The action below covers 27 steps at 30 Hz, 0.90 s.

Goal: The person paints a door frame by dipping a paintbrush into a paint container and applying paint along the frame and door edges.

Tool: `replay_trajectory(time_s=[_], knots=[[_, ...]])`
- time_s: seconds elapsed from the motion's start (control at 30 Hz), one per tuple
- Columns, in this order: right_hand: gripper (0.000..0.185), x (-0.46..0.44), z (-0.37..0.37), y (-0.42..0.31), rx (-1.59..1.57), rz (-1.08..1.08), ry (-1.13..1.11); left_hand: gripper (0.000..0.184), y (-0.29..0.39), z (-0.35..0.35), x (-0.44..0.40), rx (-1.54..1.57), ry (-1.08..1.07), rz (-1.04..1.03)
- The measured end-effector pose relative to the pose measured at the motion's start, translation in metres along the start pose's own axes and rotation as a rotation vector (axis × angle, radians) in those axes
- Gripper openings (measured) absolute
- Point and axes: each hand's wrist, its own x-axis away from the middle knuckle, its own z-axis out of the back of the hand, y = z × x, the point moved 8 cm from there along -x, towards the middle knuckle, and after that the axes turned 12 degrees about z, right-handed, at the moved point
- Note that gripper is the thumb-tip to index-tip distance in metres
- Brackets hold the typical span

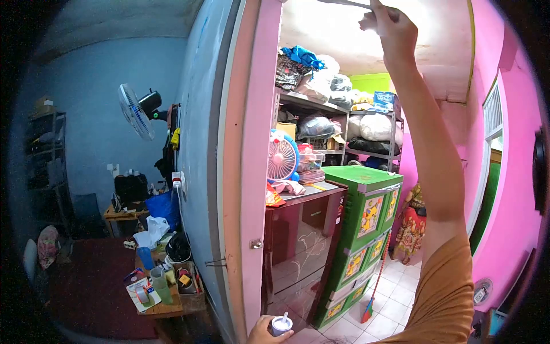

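Observation:
My right hand (391, 26) is raised high at the top of the head view, fingers closed round the thin handle of a tool (349, 3) whose far end reaches the top of the pink door frame (258, 143). Low in the view, my left hand (268, 331) holds a small cup (281, 325) with white contents and a light stick standing in it. The cup is upright, just right of the frame's lower part. A metal latch plate (255, 244) sits on the frame.
Behind the frame stand a dark red cabinet (303, 246) with a fan (282, 157) on top, and green drawers (366, 229). Bag-filled shelves (321, 102) rise behind. A person (411, 223) is partly visible. Left, a cluttered table (166, 309) adjoins the blue wall.

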Motion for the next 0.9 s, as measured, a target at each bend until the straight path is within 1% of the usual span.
replay_trajectory(time_s=[0.07,0.1,0.17,0.2,0.27,0.3,0.37,0.4,0.47,0.53,0.6,0.63,0.67,0.73,0.77,0.8,0.9], knots=[[0.036,-0.037,-0.008,0.003,-0.027,0.251,-0.042,0.053,-0.012,-0.005,-0.004,0.042,-0.005,-0.042],[0.036,-0.043,-0.01,-0.006,-0.019,0.259,-0.043,0.053,-0.009,-0.005,-0.004,0.044,-0.012,-0.05],[0.035,-0.057,-0.013,-0.03,0.126,0.199,-0.001,0.054,-0.001,-0.001,-0.001,0.0,-0.012,-0.011],[0.035,-0.063,-0.014,-0.037,0.133,0.203,-0.002,0.054,0.007,0.003,0.0,0.002,-0.019,-0.015],[0.035,-0.073,-0.012,-0.055,0.27,0.285,0.009,0.054,0.022,0.005,0.002,0.073,-0.111,0.014],[0.035,-0.077,-0.01,-0.061,0.277,0.288,0.008,0.054,0.016,0.002,-0.001,0.074,-0.118,0.01],[0.035,-0.084,-0.004,-0.078,0.312,0.339,0.026,0.054,-0.01,-0.017,-0.01,0.114,-0.286,0.146],[0.035,-0.089,0.001,-0.084,0.32,0.343,0.027,0.054,-0.003,-0.016,-0.007,0.112,-0.294,0.141],[0.036,-0.099,0.016,-0.099,0.315,0.379,0.051,0.055,0.024,-0.005,0.0,0.082,-0.186,0.002],[0.036,-0.102,0.034,-0.12,0.303,0.397,0.085,0.055,0.023,-0.009,0.001,0.079,-0.193,-0.025],[0.036,-0.099,0.052,-0.144,0.36,0.441,0.146,0.055,0.017,-0.016,0.001,0.079,-0.197,-0.052],[0.036,-0.093,0.055,-0.153,0.355,0.497,0.137,0.056,0.014,-0.019,0.002,0.08,-0.183,-0.08],[0.036,-0.087,0.057,-0.156,0.36,0.499,0.138,0.056,0.012,-0.02,0.003,0.08,-0.169,-0.108],[0.036,-0.076,0.047,-0.158,0.453,0.54,0.05,0.056,0.014,-0.022,0.003,0.085,-0.198,-0.102],[0.034,-0.085,0.042,-0.139,0.448,0.488,0.03,0.055,0.015,-0.024,0.004,0.09,-0.221,-0.093],[0.033,-0.082,0.033,-0.133,0.435,0.5,-0.009,0.055,0.014,-0.026,0.005,0.088,-0.225,-0.093],[0.034,-0.071,0.01,-0.13,0.505,0.525,-0.039,0.055,0.017,-0.029,0.008,0.095,-0.227,-0.148]])
